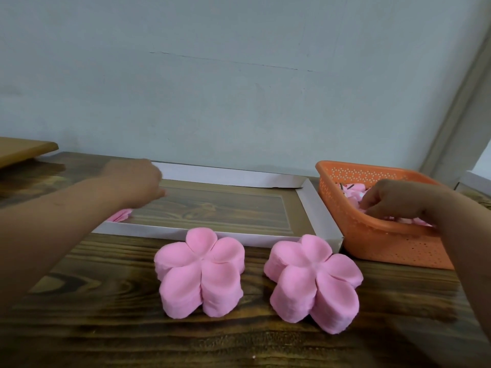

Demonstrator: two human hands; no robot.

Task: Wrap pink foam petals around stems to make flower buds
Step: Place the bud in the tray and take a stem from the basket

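Observation:
Two thick stacks of pink five-lobed foam petals stand on the wooden table, the left stack (199,272) and the right stack (313,280). My left hand (135,183) hovers over the left end of a shallow white cardboard frame (207,232), blurred, with nothing visible in it. A pink piece (121,215) lies in the frame under my left forearm. My right hand (393,199) reaches into the orange plastic basket (382,243), its fingers curled among pink pieces with dark stems (350,188). What those fingers pinch is hidden.
The table (106,314) runs along a pale wall (239,88). A light wooden board (24,150) juts in at the far left. The basket sits at the table's right end, touching the frame's corner.

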